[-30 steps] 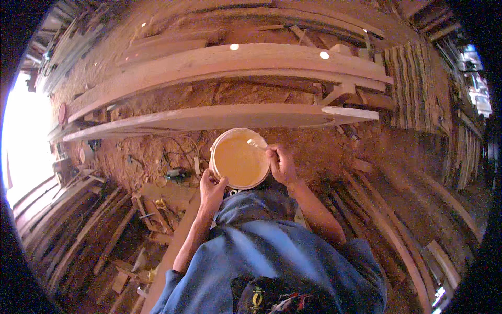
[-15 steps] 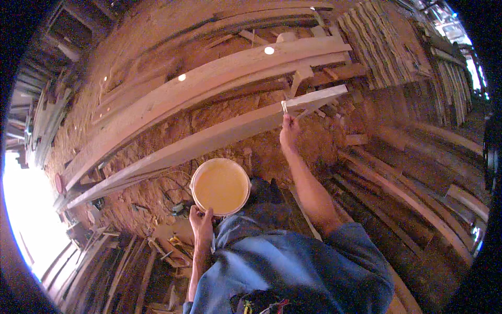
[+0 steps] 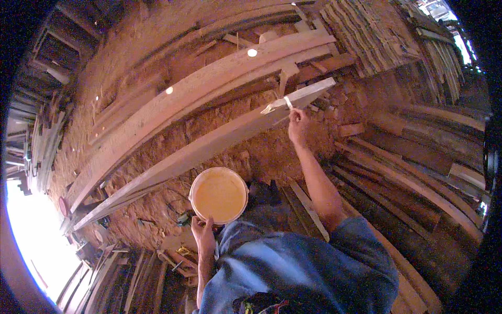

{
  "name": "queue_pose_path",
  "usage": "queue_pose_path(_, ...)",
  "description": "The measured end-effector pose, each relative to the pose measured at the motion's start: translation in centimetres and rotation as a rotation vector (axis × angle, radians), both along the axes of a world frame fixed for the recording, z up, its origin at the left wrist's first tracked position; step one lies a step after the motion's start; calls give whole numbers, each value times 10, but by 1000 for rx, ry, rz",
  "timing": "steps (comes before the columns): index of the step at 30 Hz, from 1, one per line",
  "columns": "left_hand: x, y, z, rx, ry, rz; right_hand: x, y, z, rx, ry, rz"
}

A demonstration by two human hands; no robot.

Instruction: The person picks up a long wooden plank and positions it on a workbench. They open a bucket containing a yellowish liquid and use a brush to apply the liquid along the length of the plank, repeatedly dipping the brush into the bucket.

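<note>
My left hand (image 3: pixel 205 230) is closed on the near rim of a round white bucket (image 3: pixel 192 184), held tilted in front of my body. Inside the bucket is a yellowish liquid (image 3: pixel 218 194). My right hand (image 3: pixel 298 125), arm stretched out, grips a small paintbrush (image 3: pixel 288 103) whose pale end touches the top of a long wooden beam (image 3: pixel 193 146). Toward its far right end the beam carries a whitish, wet-looking coat (image 3: pixel 314 91). At the left edge of this coat a pale yellow patch (image 3: pixel 269 109) shows.
A second long beam (image 3: pixel 209 73) runs behind the first over reddish ground strewn with chips. Rough slabs (image 3: pixel 361 42) lie at the far right. Planks (image 3: pixel 408 167) cover the right side, and more boards (image 3: pixel 112 277) lean at the lower left, near a bright opening (image 3: pixel 26 235).
The brush has moved right along the beam, and a pale yellow patch now shows to its left. The bucket stays in my left hand. The whole view has shifted slightly.
</note>
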State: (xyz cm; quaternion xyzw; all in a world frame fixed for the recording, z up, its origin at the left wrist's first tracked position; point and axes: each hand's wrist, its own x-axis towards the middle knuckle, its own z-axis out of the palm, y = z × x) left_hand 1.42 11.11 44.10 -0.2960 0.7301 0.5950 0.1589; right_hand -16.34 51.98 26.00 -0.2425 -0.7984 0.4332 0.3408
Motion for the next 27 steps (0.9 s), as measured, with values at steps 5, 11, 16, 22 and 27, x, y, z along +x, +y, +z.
queue_pose_path(5,-1,-4,0,-24,-6,-24,-5,40,28,140,-181,-76)
queue_pose_path(11,4,-13,-8,1,-65,71,0,22,28,182,-406,58)
queue_pose_path(16,5,-20,-11,50,-79,43,7,-37,34,186,-240,163)
queue_pose_path(22,0,-19,-1,23,-76,53,14,-83,42,84,-212,147)
queue_pose_path(27,-3,-23,6,-47,-2,-100,26,-118,39,426,-340,188)
